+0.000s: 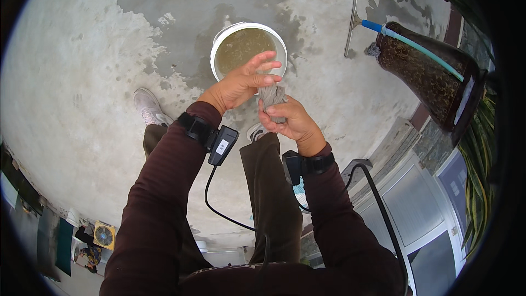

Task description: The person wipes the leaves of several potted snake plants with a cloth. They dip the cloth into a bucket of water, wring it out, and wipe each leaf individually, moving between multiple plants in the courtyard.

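A bunched grey cloth [272, 98] is gripped in my right hand [294, 120], its folds standing up past the thumb. Just above the cloth, my left hand [242, 84] has its fingers spread apart. The left thumb lies close to the cloth's upper end; whether they touch is hard to tell. Beyond both hands a white plastic bucket [283, 51] stands on the concrete floor, and the left fingers overlap its near rim from this view. Murky brownish water [242, 47] partly fills the bucket.
Wet patches [181, 20] darken the concrete around the bucket. To the right, a squeegee [372, 26] with a blue handle leans on a tall dark patterned planter [427, 70]. A white-framed door [415, 197] is at lower right. A person [91, 255] and a yellow-framed fan [104, 235] are at lower left.
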Available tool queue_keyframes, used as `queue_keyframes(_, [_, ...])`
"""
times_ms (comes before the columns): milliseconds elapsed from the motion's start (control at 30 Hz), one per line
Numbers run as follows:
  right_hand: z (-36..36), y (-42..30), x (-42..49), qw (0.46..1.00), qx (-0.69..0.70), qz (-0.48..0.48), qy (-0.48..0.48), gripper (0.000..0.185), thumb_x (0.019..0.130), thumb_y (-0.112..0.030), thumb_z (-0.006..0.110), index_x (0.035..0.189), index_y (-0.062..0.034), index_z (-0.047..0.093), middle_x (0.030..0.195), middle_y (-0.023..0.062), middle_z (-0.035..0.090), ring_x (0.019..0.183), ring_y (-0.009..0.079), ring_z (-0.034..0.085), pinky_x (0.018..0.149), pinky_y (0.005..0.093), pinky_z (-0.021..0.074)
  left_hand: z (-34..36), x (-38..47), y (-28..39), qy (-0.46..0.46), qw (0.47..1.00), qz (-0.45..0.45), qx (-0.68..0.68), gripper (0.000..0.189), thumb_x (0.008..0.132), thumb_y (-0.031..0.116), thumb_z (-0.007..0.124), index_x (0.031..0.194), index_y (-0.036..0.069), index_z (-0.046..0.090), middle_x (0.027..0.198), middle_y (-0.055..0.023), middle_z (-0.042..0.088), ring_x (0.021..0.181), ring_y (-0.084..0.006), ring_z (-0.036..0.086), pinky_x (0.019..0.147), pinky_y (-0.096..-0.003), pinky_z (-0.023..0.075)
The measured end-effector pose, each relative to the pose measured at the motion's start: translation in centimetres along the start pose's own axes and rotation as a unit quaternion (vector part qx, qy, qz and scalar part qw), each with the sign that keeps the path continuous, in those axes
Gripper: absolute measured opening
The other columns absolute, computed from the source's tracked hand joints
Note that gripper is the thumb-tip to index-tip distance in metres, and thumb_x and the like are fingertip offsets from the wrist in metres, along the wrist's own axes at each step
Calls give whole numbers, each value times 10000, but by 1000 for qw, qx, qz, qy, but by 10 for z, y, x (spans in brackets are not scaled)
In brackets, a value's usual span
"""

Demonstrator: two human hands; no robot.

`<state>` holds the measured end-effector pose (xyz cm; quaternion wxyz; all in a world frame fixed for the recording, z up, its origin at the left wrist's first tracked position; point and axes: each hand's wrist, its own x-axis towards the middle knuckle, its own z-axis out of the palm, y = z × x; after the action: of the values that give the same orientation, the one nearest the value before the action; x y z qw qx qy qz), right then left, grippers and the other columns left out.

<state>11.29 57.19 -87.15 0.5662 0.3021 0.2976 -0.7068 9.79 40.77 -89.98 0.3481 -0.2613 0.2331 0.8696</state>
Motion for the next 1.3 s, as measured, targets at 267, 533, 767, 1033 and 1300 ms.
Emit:
queue_keyframes(267, [-10,2,-5,998,24,59,2,374,763,-75,660,1083,7,485,691,92,546,520,98,418,427,199,311,16,23,2,-106,987,-85,85,345,955,255,483,1241,65,514,607,6,433,568,-116,455,578,-285,440])
queue_keyframes(533, [-21,17,49,854,-430,-102,273,330,706,-99,710,975,44,583,869,170,654,745,256,624,659,332,482,0,52,-37,275,959,15,69,231,949,167,421,1101,62,560,550,21,363,457,-90,361,440,-278,355])
queue_keyframes(767, [-38,32,64,812,-496,-99,292,450,678,-171,732,1038,39,564,968,264,636,904,388,625,752,394,488,-16,55,-48,290,947,45,126,259,903,144,475,1133,47,544,641,-28,494,518,-122,473,462,-290,402])
queue_keyframes(1033, [28,46,13,698,-550,-256,380,462,696,-204,772,1038,-4,534,957,202,634,888,361,618,732,399,481,11,-29,-45,265,945,6,190,604,795,384,718,1137,-72,517,984,-106,591,911,-156,570,794,-304,480])
queue_keyframes(1300, [167,45,-73,907,-287,-231,202,443,817,-291,706,1108,9,559,939,63,633,840,178,586,777,314,478,44,-185,75,46,977,-40,202,452,807,339,716,1114,27,602,941,-37,634,815,-107,592,727,-237,474])
